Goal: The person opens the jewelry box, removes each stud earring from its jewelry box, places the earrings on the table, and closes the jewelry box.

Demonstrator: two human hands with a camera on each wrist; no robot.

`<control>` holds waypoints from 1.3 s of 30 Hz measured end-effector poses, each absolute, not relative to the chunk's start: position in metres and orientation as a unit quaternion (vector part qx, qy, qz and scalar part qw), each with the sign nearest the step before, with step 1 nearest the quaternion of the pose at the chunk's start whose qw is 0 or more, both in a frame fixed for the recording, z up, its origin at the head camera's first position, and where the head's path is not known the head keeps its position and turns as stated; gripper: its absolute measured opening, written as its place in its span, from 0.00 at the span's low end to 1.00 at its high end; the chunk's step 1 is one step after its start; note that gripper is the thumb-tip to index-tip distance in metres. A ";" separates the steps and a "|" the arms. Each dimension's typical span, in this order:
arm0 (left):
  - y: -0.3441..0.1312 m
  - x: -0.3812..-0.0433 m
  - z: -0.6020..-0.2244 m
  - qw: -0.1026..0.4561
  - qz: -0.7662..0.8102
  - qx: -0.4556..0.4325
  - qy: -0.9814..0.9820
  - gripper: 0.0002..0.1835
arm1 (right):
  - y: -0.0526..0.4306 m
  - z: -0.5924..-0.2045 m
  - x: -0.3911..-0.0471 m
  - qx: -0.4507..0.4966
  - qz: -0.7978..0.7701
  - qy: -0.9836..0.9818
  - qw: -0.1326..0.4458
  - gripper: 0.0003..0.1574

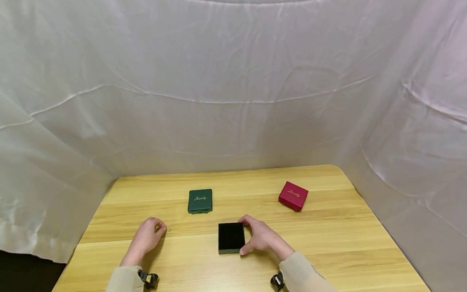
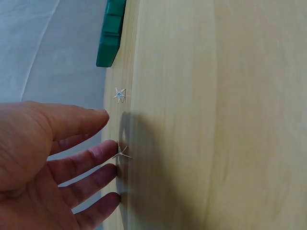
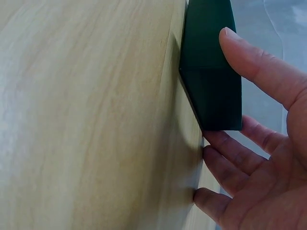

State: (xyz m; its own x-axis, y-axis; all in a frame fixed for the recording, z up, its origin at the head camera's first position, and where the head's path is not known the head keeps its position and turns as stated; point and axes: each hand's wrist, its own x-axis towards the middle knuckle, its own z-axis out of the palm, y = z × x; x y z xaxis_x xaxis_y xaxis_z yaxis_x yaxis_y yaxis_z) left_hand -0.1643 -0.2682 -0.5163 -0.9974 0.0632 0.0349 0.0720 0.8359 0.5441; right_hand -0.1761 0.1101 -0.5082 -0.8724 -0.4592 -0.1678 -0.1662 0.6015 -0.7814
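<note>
My right hand [image 1: 259, 235] holds the green jewelry box base [image 3: 211, 86] by its right side, thumb at the near corner and fingers at the far one. Black padding [image 1: 231, 237] faces up inside it, and the base sits on the table. Over the table's left part is my left hand [image 1: 147, 234], its fingers loosely bent and apart from the thumb. Close at its fingertips is a small silver star-shaped piece of jewelry [image 2: 122, 153]. A second star-shaped piece [image 2: 119, 95] lies just beyond the thumb tip.
A dark green lid [image 1: 200, 200] with gold "Jewelry" lettering lies behind the box base, slightly left. Farther back on the right stands a red jewelry box [image 1: 293, 196], turned at an angle. Pale cloth [image 1: 233, 134] hangs behind the wooden table [image 1: 328, 251] and along its sides.
</note>
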 end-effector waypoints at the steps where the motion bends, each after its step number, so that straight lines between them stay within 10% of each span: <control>1: -0.268 -0.164 -0.516 0.008 -0.284 -0.034 -0.958 0.04 | 0.110 -0.508 -0.176 -0.179 -0.409 0.876 0.180 0.52; 19: -0.270 -0.171 -0.506 -0.025 -0.325 -0.041 -0.945 0.03 | 0.118 -0.511 -0.173 -0.210 -0.396 0.879 0.160 0.62; 39: -0.235 -0.225 -0.482 -0.032 -0.356 -0.088 -0.930 0.36 | 0.116 -0.513 -0.173 -0.200 -0.393 0.882 0.165 0.57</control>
State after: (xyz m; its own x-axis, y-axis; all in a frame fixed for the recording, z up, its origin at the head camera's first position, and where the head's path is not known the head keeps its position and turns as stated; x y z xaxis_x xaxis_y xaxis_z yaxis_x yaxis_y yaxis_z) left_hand -0.2247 -0.2352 -0.4823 -0.9824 0.1867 0.0037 0.1415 0.7314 0.6671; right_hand -0.1734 0.1158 -0.5126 -0.8652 -0.4833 -0.1335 -0.2237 0.6102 -0.7600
